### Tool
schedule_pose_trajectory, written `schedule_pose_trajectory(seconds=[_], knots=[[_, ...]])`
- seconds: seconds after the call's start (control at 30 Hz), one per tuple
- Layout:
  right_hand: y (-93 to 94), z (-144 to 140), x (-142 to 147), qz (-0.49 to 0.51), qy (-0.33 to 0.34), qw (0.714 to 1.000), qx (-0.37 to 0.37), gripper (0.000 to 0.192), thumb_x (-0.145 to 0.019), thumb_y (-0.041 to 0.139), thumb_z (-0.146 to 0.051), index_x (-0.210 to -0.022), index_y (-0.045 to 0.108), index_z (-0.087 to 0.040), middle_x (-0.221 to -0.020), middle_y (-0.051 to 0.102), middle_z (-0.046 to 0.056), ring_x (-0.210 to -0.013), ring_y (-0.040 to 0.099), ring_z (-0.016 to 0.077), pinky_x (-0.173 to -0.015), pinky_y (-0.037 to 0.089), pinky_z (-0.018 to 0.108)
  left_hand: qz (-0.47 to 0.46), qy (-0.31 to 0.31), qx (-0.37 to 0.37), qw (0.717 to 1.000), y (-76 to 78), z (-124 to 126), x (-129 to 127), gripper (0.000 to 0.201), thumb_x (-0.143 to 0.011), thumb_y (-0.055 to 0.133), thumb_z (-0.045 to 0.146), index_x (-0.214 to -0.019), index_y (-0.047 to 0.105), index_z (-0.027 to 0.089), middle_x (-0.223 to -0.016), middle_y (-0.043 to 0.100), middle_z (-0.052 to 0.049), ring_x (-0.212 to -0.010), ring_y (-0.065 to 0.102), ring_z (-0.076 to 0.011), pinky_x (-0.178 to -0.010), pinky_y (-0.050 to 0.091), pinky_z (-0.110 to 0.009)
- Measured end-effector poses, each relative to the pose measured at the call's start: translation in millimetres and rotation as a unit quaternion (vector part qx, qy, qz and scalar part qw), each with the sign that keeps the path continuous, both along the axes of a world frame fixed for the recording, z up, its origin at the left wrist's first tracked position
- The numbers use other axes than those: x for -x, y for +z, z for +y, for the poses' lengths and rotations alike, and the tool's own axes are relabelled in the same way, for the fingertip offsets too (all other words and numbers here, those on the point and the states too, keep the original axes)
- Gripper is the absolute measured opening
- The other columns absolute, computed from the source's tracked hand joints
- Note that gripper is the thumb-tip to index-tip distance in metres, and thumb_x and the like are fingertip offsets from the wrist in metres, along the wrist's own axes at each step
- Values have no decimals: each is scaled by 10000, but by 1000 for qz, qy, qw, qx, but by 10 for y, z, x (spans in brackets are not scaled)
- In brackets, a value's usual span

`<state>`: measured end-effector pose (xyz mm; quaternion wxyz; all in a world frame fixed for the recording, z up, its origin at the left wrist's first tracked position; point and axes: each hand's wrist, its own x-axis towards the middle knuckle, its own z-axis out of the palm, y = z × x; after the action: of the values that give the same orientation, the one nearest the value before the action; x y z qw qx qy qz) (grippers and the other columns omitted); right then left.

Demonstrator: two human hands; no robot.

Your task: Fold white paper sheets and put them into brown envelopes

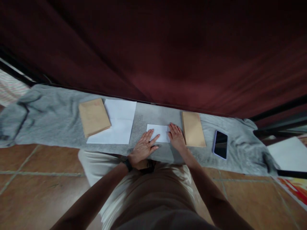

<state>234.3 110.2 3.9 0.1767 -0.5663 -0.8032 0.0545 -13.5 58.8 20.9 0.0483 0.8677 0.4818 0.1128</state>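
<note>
Folded white paper (158, 133) lies at centre of the grey cloth (52, 118). Left hand (143, 147) flat, fingers spread, on its near-left corner; right hand (177, 136) flat on its right edge, beside a brown envelope (193, 129). Step judged: pressing a crease. Next calls for even, firm pressure along the fold.

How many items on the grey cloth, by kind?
Brown envelopes: 2, one far left, one by the right hand
White paper: 2, a large sheet and a folded piece under both hands
Phone: 1
Total: 5
</note>
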Motion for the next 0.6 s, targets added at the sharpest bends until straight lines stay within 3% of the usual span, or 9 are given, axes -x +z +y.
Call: schedule_pose_trajectory(seconds=[0.1, 0.2, 0.47, 0.6], knots=[[16, -191, 101, 21, 48, 999, 3, 510, -1098, 328, -298, -1561, 461, -129, -1613, 467, 131, -1516, 402, 236, -1261, 318, 486, -5, -11, -12, 1000, -2, -7, 8, 616, -1033, 512, 514, -1605, 389, 322, -1736, 200, -109, -1591, 215, -330, -1269, 290, -517], [27, -433, 186, 2, 109, 994, 9, 507, -1099, 363, -324, -1562, 460, -142, -1628, 448, 107, -1512, 412, 243, -1270, 305, 477, 1, -13, -18, 1000, 3, -16, 11, 644, -1025, 534, 511, -1615, 368, 314, -1731, 216, -115, -1590, 220, -330, -1273, 281, -527], [42, -585, 186, -47, 103, 994, -4, 590, -1096, 392, -362, -1622, 328, -102, -1657, 379, 138, -1548, 347, 270, -1281, 262, 511, 14, -17, -11, 1000, 19, 61, -236, 603, -1068, 392, 376, -1590, 362, 75, -1673, 340, -181, -1584, 260, -256, -1310, 194, -471], [25, -599, 194, -53, 92, 994, -11, 580, -1099, 374, -340, -1628, 313, -108, -1658, 380, 140, -1546, 349, 269, -1275, 257, 522, 15, -27, 3, 1000, 2, 218, -366, 572, -1064, 352, 296, -1592, 365, 77, -1689, 316, -153, -1594, 224, -240, -1316, 151, -455]])
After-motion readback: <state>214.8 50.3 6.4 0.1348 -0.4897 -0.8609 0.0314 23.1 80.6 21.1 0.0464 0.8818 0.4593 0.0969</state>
